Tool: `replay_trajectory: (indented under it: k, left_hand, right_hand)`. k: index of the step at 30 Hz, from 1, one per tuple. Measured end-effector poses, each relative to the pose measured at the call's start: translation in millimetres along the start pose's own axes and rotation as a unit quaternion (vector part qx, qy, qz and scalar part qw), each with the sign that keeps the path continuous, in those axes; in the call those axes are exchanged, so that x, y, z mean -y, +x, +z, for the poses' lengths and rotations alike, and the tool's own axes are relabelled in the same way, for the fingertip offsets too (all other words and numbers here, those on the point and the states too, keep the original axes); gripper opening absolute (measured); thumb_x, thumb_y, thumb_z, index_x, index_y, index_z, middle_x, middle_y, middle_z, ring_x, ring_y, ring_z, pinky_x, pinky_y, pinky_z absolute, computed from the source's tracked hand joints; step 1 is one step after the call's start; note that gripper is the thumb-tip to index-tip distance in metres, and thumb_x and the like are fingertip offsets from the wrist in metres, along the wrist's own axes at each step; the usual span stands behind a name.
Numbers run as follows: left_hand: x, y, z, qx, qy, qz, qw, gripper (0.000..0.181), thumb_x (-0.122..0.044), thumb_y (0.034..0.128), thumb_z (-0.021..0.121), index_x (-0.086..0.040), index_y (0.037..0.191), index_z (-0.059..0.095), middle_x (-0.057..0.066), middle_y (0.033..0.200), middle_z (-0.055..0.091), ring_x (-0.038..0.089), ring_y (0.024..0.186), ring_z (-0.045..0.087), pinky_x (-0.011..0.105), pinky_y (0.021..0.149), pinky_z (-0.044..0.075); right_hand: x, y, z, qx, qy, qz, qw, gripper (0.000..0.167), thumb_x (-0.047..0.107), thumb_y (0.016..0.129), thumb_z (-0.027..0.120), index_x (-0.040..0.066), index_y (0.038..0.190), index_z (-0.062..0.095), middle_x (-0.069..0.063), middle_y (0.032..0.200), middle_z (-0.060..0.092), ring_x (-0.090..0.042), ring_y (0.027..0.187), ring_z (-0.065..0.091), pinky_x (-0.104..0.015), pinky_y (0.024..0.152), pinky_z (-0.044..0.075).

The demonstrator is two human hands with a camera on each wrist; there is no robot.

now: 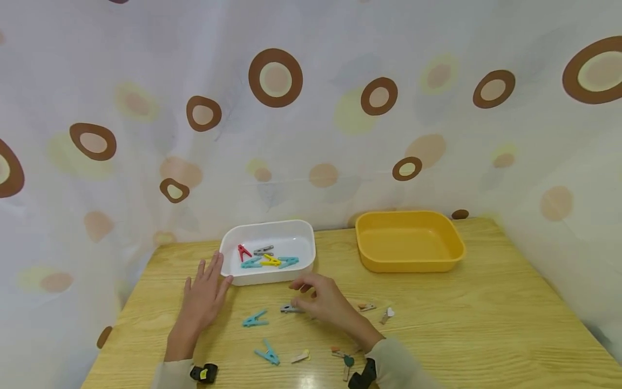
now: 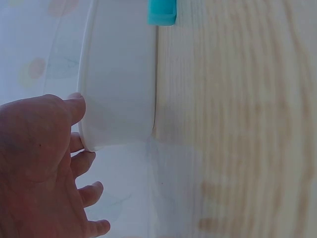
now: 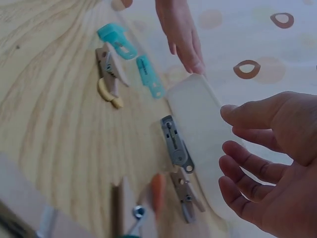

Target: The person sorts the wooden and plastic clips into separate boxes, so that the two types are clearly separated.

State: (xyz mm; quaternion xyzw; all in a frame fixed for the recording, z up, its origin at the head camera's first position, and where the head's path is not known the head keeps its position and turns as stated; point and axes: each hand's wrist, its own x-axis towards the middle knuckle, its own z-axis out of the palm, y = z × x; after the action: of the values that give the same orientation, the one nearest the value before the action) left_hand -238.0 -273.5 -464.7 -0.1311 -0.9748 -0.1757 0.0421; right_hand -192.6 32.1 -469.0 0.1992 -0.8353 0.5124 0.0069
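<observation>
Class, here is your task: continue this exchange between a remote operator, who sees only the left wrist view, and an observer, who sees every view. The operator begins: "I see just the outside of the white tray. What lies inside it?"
Observer: The white tray holds a red clip and a yellow clip, among others.
Operator: Does another container show in your views?
Observer: Yes, in the head view a yellow tray sits to the right of the white one.
Operator: And where is the right hand?
Observer: In front of the white tray, close by a grey clip.
</observation>
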Motion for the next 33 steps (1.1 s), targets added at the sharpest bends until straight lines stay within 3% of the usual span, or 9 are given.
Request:
replay_trajectory:
  k: [3,9,16,33]
  left_hand:
    - [-0.6,-0.3,0.6,0.000,0.002,0.000,1.0000,0.066,-0.041,0.1119,0.037,-0.003,0.163,0.019,0.017,0.168,0.021,0.050,0.151,0.016,0.080,0.110,0.015]
    - [0.3,0.4,0.4,0.005,-0.001,0.000,1.0000,0.067,-0.042,0.1121,0.035,-0.003,0.163,0.018,0.018,0.168,0.020,0.050,0.152,0.014,0.080,0.110,0.014]
    - [1.5,0.8,1.5,0.007,-0.008,-0.003,0.9999,0.069,-0.044,0.1117,0.034,-0.003,0.163,0.018,0.018,0.168,0.020,0.051,0.152,0.013,0.080,0.111,0.012]
    - [-0.8,-1.8,-0.4,0.000,-0.008,0.000,1.0000,0.067,-0.041,0.1119,0.037,-0.002,0.163,0.020,0.018,0.168,0.021,0.052,0.151,0.015,0.081,0.110,0.014]
  right_hand:
    - [-4,-0.8,2,0.006,-0.026,0.010,0.9996,0.026,0.009,0.089,0.080,0.005,0.114,0.073,-0.007,0.112,0.072,-0.028,0.101,0.064,-0.045,0.084,0.055]
    - [-11,-2.5,4,0.021,-0.059,0.020,0.9978,0.029,0.007,0.085,0.081,0.005,0.113,0.073,-0.003,0.110,0.070,-0.024,0.103,0.064,-0.039,0.091,0.054]
    - [-14,-4.3,2,0.050,-0.063,0.029,0.9963,0.029,0.006,0.085,0.082,0.002,0.112,0.072,-0.005,0.109,0.070,-0.022,0.102,0.066,-0.036,0.091,0.055]
    - [-18,-1.5,-1,0.057,-0.069,0.032,0.9954,0.022,0.011,0.086,0.083,0.007,0.106,0.075,0.001,0.103,0.070,-0.016,0.095,0.064,-0.032,0.086,0.055]
